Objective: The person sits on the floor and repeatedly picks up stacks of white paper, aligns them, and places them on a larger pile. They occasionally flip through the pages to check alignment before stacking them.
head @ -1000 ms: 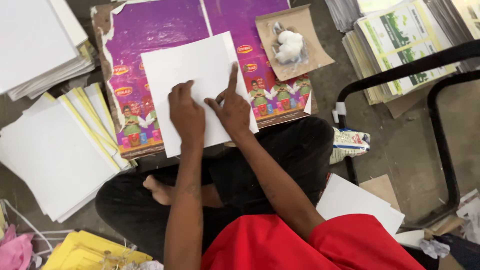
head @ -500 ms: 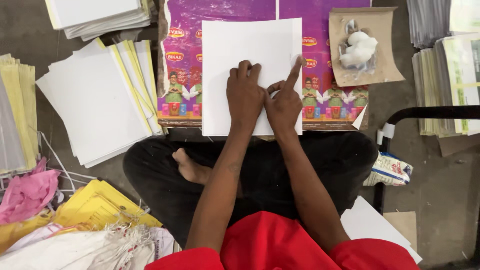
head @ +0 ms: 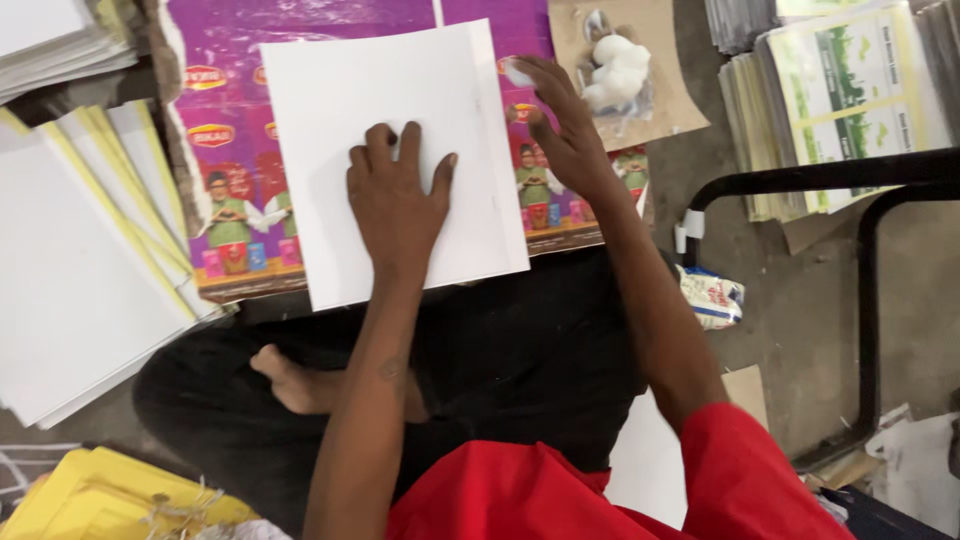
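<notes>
A stack of white sheets lies left of the white sheet, which rests on a purple printed board. The left hand presses flat on the sheet, fingers spread, gripping nothing. The right hand, fingers loosely open, hovers past the sheet's right edge, holding nothing, beside a white cloth wad.

The white sheet looks like smooth matt paper, lying on a glossy purple printed sheet. The brown card is dull cardboard with white cottony wads. The floor is rough grey concrete; the black frame looks like painted metal.

Grey concrete floor, black metal frame
</notes>
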